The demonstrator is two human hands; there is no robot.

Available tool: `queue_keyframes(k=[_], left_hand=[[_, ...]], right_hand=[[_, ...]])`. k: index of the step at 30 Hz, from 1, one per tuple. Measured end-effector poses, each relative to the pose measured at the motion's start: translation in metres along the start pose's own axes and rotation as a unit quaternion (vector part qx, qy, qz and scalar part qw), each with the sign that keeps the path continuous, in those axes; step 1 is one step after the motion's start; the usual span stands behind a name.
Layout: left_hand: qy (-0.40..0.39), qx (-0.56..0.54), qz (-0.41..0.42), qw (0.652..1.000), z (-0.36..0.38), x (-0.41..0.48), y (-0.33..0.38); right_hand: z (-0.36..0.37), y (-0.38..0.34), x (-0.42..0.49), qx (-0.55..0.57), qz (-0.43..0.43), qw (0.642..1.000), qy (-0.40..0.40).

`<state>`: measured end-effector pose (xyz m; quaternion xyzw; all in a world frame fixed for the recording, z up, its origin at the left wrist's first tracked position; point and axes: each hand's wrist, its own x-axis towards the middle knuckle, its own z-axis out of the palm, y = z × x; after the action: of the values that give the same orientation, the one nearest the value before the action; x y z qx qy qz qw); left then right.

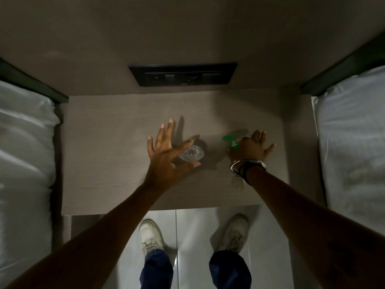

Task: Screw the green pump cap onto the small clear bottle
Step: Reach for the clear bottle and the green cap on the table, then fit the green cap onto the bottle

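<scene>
The small clear bottle stands upright on the surface, between the left hand's spread fingers. The right hand, fingers open, touches the green pump cap lying just right of the bottle.

Brown wooden table, clear bottle upright, green pump cap lying

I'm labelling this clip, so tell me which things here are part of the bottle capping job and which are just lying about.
Part of the job:
small clear bottle, at the open left hand
green pump cap, by the right hand

Just there:
bedside table
black socket panel
beds on both sides
wrist bangles
white shoes
</scene>
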<state>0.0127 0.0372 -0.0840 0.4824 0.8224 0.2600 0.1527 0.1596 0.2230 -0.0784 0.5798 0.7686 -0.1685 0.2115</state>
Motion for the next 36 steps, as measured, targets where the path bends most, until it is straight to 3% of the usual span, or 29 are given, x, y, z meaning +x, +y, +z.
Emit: queue_keyframes(k=[2, 5, 8, 13, 16, 21, 28, 32, 36], left_hand=[[0.002, 0.001, -0.012, 1.000, 0.000, -0.003, 0.002], [0.015, -0.009, -0.022, 1.000, 0.001, -0.006, 0.005], [0.024, -0.011, -0.035, 0.999, 0.004, -0.007, 0.007], [0.038, -0.028, -0.053, 0.997, 0.003, -0.011, 0.013], [0.036, -0.033, -0.060, 0.997, 0.003, -0.011, 0.013], [0.032, -0.034, -0.061, 0.997, 0.005, -0.011, 0.011], [0.044, -0.029, -0.055, 0.997, 0.010, -0.011, 0.008], [0.062, -0.023, -0.039, 0.997, 0.016, -0.013, 0.007], [0.089, -0.017, -0.038, 0.995, 0.024, -0.014, 0.003]], right_hand=[[-0.018, -0.007, -0.009, 0.161, 0.044, 0.986, -0.012], [-0.055, -0.018, -0.029, 0.457, 0.025, 0.889, 0.016], [-0.087, -0.020, -0.056, 0.558, -0.072, 0.825, 0.059], [-0.094, -0.032, -0.093, 0.646, -0.142, 0.747, 0.067], [-0.086, -0.042, -0.098, 0.610, -0.153, 0.772, 0.090], [-0.075, -0.049, -0.095, 0.489, -0.245, 0.827, 0.128], [-0.033, -0.047, -0.088, 0.322, -0.370, 0.866, 0.096], [-0.007, -0.044, -0.085, 0.252, -0.360, 0.894, 0.085], [0.000, -0.045, -0.075, 0.230, -0.300, 0.922, 0.083]])
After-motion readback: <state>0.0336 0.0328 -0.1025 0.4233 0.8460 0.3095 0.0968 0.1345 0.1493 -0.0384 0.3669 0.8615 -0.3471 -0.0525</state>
